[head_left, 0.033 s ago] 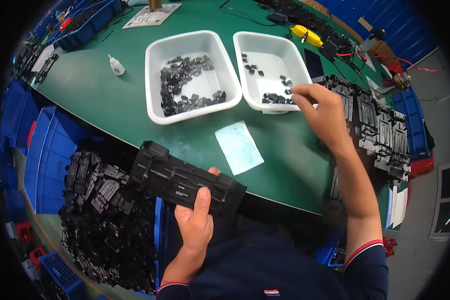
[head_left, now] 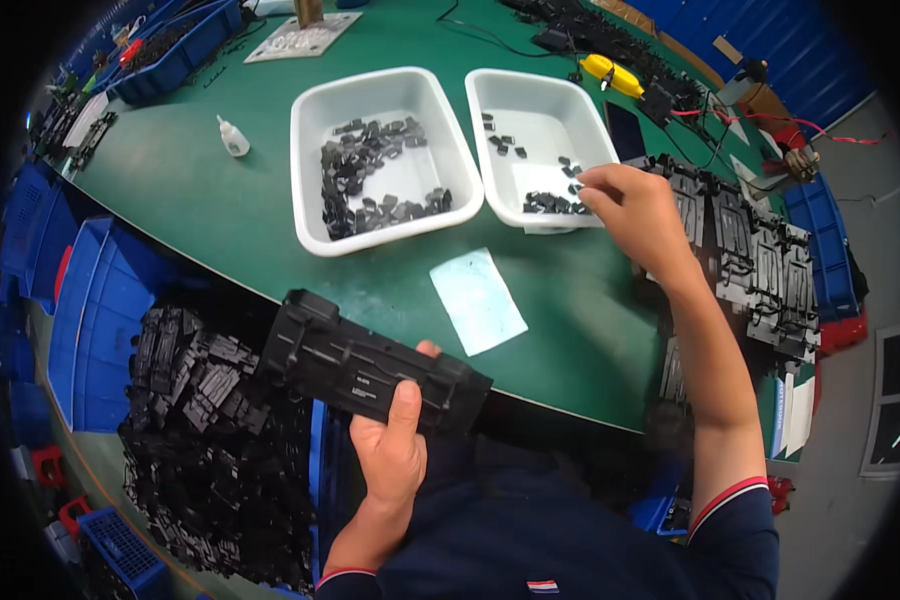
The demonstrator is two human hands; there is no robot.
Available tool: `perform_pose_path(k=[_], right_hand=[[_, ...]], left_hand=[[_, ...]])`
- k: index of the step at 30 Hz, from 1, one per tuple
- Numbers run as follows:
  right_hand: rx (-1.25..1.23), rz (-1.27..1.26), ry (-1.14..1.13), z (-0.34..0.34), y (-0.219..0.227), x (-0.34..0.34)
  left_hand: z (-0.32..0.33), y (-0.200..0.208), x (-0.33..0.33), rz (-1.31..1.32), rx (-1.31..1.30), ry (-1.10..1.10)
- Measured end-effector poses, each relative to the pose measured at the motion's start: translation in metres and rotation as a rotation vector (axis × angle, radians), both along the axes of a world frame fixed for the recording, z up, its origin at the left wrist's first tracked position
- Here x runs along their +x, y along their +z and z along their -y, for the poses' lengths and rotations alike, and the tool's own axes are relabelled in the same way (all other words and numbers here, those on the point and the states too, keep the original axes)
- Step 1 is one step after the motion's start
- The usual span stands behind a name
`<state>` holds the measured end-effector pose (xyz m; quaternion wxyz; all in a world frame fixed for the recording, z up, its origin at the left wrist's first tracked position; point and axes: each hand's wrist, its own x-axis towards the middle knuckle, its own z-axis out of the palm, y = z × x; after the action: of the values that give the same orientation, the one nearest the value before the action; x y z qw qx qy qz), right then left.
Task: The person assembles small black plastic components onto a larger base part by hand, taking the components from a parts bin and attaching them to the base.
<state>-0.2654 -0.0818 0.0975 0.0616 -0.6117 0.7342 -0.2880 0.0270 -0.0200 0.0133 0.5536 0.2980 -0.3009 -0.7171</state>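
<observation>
Right fingertips (head_left: 592,180) narrowed, left hand (head_left: 390,455) clasping a black part (head_left: 360,362).
The right hand (head_left: 638,212) arches over the right tub's (head_left: 537,105) right side; I cannot tell whether it holds anything. The left thumb (head_left: 405,402) presses atop the part, slanted along the table's (head_left: 580,350) near edge.
</observation>
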Motion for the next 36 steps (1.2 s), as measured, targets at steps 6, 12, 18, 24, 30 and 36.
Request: perform_pose_path(k=[6, 12, 18, 24, 30, 36], right_hand=[[0.439, -0.03, -0.004, 0.057, -0.031, -0.038], [0.46, -0.044, 0.047, 0.069, -0.04, -0.031], [0.436, 0.263, -0.09, 0.066, -0.025, -0.036], [0.292, 0.406, -0.111, 0.051, -0.019, -0.04], [0.206, 0.711, -0.07, 0.02, 0.0, -0.03], [0.232, 0.839, 0.069, -0.012, 0.009, 0.005]], left_hand=[[0.002, -0.002, 0.007, 0.008, 0.001, 0.006], [0.005, -0.004, 0.012, 0.018, 0.03, 0.007], [0.003, -0.003, 0.007, 0.014, 0.025, -0.008], [-0.004, 0.0, 0.0, 0.052, 0.01, -0.035], [-0.011, -0.002, -0.004, 0.038, 0.053, -0.093], [-0.009, -0.006, -0.012, -0.03, 0.132, -0.191]])
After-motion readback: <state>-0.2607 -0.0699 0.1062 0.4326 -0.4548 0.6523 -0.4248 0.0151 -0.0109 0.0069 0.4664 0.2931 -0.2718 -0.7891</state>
